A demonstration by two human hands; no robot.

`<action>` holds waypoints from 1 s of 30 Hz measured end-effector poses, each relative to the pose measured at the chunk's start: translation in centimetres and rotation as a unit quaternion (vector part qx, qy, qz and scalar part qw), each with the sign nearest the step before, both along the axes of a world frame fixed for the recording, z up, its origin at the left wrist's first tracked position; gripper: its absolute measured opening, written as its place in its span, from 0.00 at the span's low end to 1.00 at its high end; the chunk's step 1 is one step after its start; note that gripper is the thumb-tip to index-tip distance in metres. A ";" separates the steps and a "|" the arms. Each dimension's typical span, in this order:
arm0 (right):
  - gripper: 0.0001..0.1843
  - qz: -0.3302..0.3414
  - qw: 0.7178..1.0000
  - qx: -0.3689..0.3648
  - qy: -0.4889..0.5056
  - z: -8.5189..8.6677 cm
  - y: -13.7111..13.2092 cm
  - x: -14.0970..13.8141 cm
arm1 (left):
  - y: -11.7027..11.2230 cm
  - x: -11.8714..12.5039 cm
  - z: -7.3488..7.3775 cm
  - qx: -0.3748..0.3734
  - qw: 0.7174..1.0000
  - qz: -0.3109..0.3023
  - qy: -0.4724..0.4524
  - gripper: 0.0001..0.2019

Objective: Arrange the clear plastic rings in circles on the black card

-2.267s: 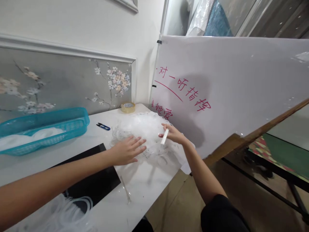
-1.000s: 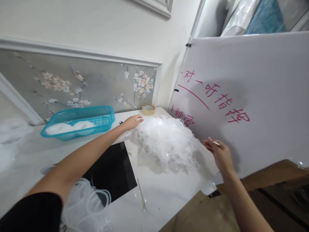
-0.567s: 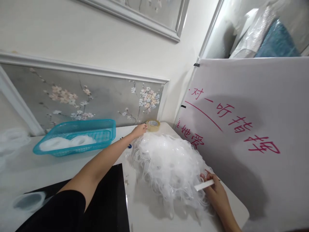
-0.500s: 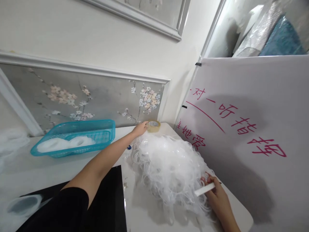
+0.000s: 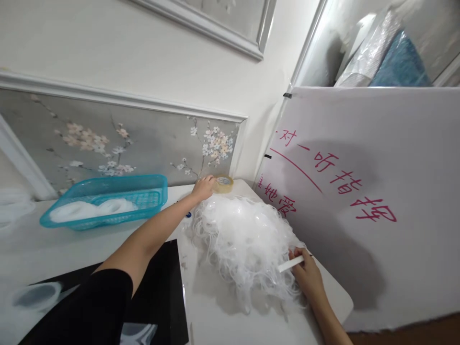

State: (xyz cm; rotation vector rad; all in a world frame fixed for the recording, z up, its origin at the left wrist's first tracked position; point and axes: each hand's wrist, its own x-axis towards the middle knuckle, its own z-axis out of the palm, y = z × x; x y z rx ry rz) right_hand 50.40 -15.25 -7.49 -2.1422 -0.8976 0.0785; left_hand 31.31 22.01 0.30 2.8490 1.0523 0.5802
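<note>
A large heap of thin, translucent white rings (image 5: 244,235) lies on the white table. My left hand (image 5: 204,187) reaches to its far side, with the fingers curled and the fingertips beside a roll of clear tape (image 5: 224,184). Whether those fingers touch the roll or pinch something small is hard to see. At the near right side of the heap, my right hand (image 5: 308,274) is closed on a flat white strip (image 5: 290,264), which sticks out to the left over the rings.
A blue plastic basket (image 5: 158,211) with white ring bundles (image 5: 77,212) stands against the wall at the left. Below it lies a black sheet (image 5: 172,282) with a ring picture. A small blue object (image 5: 188,214) sits by my left forearm. A white board (image 5: 345,129) with red writing flanks the table.
The view has shifted slightly, moving the scene left in the picture. My left hand has drawn a little away from the tape roll. My right hand still holds the white strip.
</note>
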 end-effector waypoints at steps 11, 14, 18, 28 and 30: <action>0.15 0.021 0.999 0.018 -0.021 0.0 0.7 -0.3 | 2.9 1.9 -0.7 0.033 0.998 -0.014 0.042 0.16; 0.15 0.027 0.999 0.005 -0.020 -0.1 0.6 -0.1 | 3.2 1.2 -1.1 0.017 0.998 -0.039 0.050 0.16; 0.15 0.028 1.000 0.000 -0.010 -0.1 0.5 0.1 | 3.7 0.8 -1.5 -0.024 0.997 -0.033 0.063 0.17; 0.18 0.026 0.999 -0.030 0.013 -0.5 0.1 0.6 | 5.9 -1.8 -1.1 -0.179 0.969 0.118 0.125 0.15; 0.18 0.024 0.999 -0.034 0.017 -0.5 0.1 0.7 | 6.0 -1.9 -0.9 -0.203 0.961 0.142 0.128 0.16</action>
